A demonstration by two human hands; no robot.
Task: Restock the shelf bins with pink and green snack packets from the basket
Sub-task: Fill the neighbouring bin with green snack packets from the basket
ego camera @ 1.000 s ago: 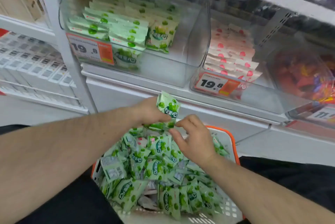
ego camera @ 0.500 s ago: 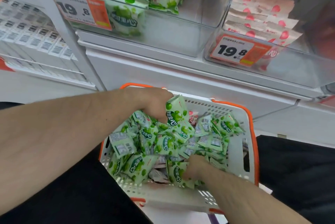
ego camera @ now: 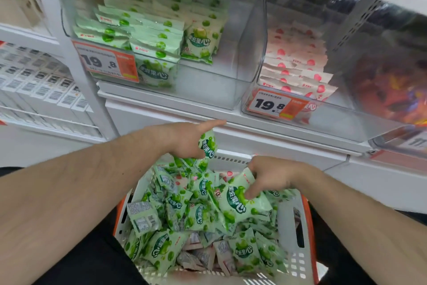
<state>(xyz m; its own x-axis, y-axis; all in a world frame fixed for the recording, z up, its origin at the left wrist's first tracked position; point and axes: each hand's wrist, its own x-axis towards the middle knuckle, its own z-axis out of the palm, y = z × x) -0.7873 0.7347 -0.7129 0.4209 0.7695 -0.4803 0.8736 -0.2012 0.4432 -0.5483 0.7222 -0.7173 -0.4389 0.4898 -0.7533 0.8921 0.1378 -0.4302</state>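
Note:
A white basket with an orange rim [ego camera: 307, 222] sits in my lap, piled with green snack packets [ego camera: 161, 247] and a few pink ones [ego camera: 228, 173]. My left hand [ego camera: 187, 139] holds a green packet [ego camera: 208, 146] above the basket's far edge, forefinger pointing out. My right hand [ego camera: 270, 175] grips another green packet [ego camera: 240, 201], lifted off the pile. Above, a clear shelf bin [ego camera: 208, 90] holds rows of green packets [ego camera: 143, 30] on its left side. The bin to its right [ego camera: 335, 120] holds pink packets [ego camera: 298, 70].
Orange price tags reading 19.8 [ego camera: 106, 63] [ego camera: 273, 104] hang on both bin fronts. A white upright post [ego camera: 69, 54] stands left of the green bin, with boxed goods [ego camera: 41, 86] on the shelf beyond. A third bin [ego camera: 392, 90] of colourful sweets is at the right.
My right hand dug into the basket pile and has come up gripping a green packet. My left hand kept its packet and rose slightly. My view tilted back up toward the bins.

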